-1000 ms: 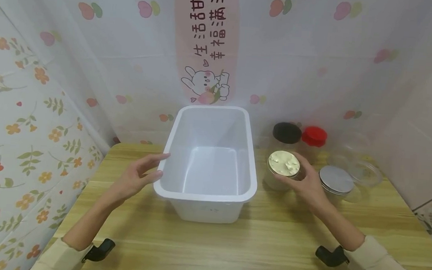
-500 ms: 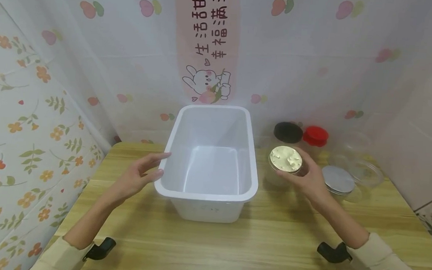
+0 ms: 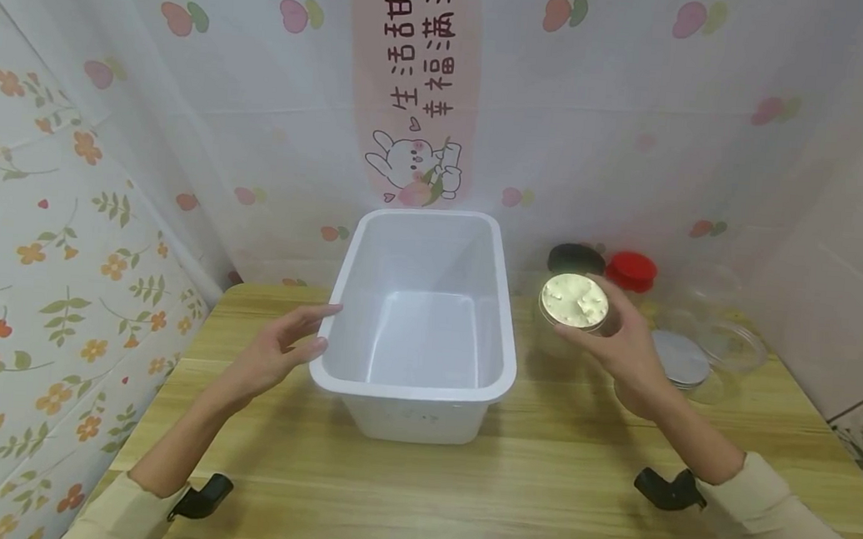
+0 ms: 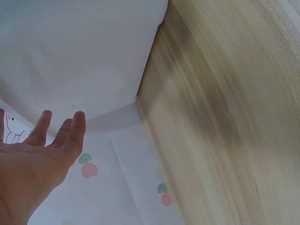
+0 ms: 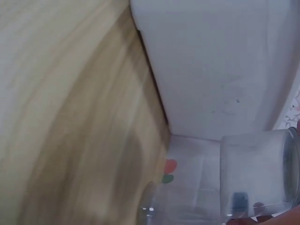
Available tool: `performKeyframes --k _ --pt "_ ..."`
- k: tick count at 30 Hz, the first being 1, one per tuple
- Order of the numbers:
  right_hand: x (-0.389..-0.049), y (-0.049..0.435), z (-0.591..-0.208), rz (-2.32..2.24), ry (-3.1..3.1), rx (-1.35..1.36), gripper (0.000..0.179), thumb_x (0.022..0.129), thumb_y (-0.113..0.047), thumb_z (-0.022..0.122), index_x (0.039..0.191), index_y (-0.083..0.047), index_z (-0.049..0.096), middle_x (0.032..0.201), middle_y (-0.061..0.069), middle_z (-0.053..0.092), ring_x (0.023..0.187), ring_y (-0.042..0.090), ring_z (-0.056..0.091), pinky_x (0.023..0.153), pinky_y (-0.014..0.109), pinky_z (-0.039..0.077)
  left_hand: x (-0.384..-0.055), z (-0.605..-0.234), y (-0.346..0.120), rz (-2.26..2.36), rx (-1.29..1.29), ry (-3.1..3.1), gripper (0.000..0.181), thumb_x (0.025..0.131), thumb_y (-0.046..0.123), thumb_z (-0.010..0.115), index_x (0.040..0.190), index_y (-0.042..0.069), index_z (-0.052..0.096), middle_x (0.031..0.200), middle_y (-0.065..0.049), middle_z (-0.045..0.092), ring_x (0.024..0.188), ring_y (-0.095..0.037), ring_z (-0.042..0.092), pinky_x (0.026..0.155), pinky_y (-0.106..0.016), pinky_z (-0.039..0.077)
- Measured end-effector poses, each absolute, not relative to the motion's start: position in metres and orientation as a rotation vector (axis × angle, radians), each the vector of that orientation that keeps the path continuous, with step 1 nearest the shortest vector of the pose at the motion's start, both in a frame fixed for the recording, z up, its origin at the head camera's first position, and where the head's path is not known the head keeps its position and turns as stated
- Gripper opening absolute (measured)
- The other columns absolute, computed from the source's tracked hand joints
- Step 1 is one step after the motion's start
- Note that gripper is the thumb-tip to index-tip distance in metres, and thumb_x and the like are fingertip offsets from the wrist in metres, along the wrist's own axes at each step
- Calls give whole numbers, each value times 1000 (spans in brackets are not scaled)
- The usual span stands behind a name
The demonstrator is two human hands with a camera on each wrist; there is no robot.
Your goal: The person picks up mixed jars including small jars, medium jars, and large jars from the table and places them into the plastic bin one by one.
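My right hand point(image 3: 625, 341) holds a clear jar with a pale gold, dented-looking lid point(image 3: 575, 300), thumb on the near side and fingers round the far side. In the right wrist view the clear jar point(image 5: 255, 171) is raised off the wooden table, its see-through wall facing the white tub. That tub point(image 3: 411, 392), a deep rectangular one, stands in the middle with nothing inside. At its left rim is my left hand point(image 3: 271, 354), thumb and fingers spread and relaxed. The left wrist view shows that hand's fingers point(image 4: 77, 126) loosely bent beside the tub's wall point(image 4: 89, 61).
Behind the held jar stand a black-lidded jar point(image 3: 573, 256) and a red-lidded one point(image 3: 632, 269). Farther right are a silver-grey-lidded jar point(image 3: 681, 356) and clear plastic jars point(image 3: 734, 345). A printed curtain point(image 3: 598, 147) hangs along the table's back edge.
My right hand has lifted the gold-lidded jar upward, and its lid now overlaps the black-lidded jar more. The left hand and the tub have stayed in place.
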State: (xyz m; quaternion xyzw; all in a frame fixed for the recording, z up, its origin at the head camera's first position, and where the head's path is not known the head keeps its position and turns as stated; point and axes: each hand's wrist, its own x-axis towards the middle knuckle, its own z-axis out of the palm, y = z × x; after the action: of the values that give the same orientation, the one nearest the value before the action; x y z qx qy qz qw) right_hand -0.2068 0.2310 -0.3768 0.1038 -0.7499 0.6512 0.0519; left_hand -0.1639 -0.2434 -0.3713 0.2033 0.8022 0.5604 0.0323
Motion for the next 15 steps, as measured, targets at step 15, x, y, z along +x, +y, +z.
performKeyframes --k 15 --pt "-214 226 -349 1371 -2470 328 87 76 -25 92 151 -12 49 148 14 49 132 35 42 107 62 28 -165 -373 -243 1729 663 2468 45 104 11 59 148 9 51 157 -13 39 142 -41 35 103 -64 35"
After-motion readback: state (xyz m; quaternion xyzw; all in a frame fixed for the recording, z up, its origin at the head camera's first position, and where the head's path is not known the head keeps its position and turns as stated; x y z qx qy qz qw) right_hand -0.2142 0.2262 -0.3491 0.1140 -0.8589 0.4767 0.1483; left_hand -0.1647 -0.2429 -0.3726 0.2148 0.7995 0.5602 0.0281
